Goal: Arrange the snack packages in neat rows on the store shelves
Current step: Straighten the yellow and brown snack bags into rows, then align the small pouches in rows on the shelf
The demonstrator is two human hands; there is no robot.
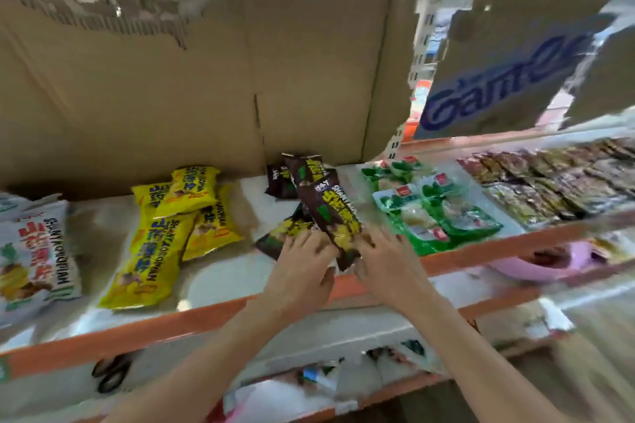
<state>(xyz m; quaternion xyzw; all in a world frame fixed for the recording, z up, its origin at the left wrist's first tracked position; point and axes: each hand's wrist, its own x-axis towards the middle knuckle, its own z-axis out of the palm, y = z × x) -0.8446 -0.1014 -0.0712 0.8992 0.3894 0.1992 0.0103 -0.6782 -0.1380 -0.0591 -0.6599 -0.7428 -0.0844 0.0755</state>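
Head view: a torn cardboard sheet (213,86) backs the white shelf (223,280) with its orange front rail, filling the frame from 9 to 12 o'clock, while a second cardboard piece with blue lettering (508,79) hangs at 2 o'clock. On the shelf, a white snack bag (34,257) lies at 9 o'clock, yellow snack packages (171,233) sit overlapped just left of centre, green packages (436,209) lie at 3 o'clock, and rows of dark packets (556,182) blur away beyond them. At centre, a loose cluster of dark brown snack packages (309,189) lies between the yellow and green groups. You reach in with both arms from 6 o'clock: your left hand (302,271) has its fingers curled over the near end of a tilted brown package (333,216), and your right hand (388,261) meets the same package from the right, fingers bent against its lower edge. Motion blur softens both hands, so the exact finger placement you cannot tell. A pair of black scissors (111,376) lies on the lower shelf at 7 o'clock.
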